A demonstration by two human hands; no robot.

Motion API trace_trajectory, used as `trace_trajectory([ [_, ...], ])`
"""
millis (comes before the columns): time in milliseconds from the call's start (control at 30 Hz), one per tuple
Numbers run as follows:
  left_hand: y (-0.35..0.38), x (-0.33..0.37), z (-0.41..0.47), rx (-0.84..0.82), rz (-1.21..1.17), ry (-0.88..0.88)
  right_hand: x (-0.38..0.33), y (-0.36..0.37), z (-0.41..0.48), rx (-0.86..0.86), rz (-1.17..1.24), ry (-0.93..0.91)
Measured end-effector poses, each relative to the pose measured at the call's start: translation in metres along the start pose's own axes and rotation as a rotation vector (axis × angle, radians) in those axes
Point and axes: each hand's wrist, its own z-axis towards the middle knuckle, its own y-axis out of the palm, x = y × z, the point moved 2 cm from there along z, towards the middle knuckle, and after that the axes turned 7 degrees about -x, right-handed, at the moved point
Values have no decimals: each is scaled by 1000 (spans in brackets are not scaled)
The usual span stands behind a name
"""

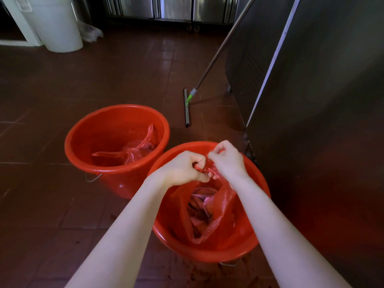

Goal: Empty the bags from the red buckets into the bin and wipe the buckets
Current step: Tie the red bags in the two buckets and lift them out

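Two red buckets stand on the brown tiled floor. The near bucket (245, 252) holds a red plastic bag (209, 215) full of waste. My left hand (182, 169) and my right hand (226, 159) are both closed on the bag's gathered top, close together above the bucket. The far bucket (83, 146), to the left, holds another red bag (133, 150) with its top knotted, lying at the bottom. A tall white bin (56, 23) stands at the back left.
A floor squeegee (187, 107) lies ahead with its long handle leaning up to the right against a steel cabinet (322, 100). Steel units line the back wall. A crumpled clear bag (91, 32) lies beside the white bin.
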Motion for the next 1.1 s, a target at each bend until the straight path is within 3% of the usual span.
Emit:
trace_trajectory([
  [67, -6, -2, 1, 51, 106, 39, 4, 2, 2, -62, -54, 22],
  [167, -14, -6, -2, 97, 67, 74, 12, 0, -1, -200, 86, 84],
  [400, -16, -6, -3, 175, 200, 117, 14, -3, -4, -301, -154, 26],
  [533, -14, -9, -4, 188, 53, 140, 19, -3, -6, -523, 143, 80],
  [700, -11, -12, -3, 326, 24, 33, 19, -5, -6, -657, 288, 80],
  [767, -13, -14, -4, 357, -26, -28, 17, -7, -5, -641, 359, 69],
  [900, -11, -16, -4, 408, -223, -152, 13, -7, -6, -464, -58, -218],
  [1033, -11, -16, -5, 378, -468, -247, 8, 2, -13, -166, -100, -396],
  [1100, -11, -17, -4, 362, -521, -261, 7, 7, -16, -103, -119, -478],
])
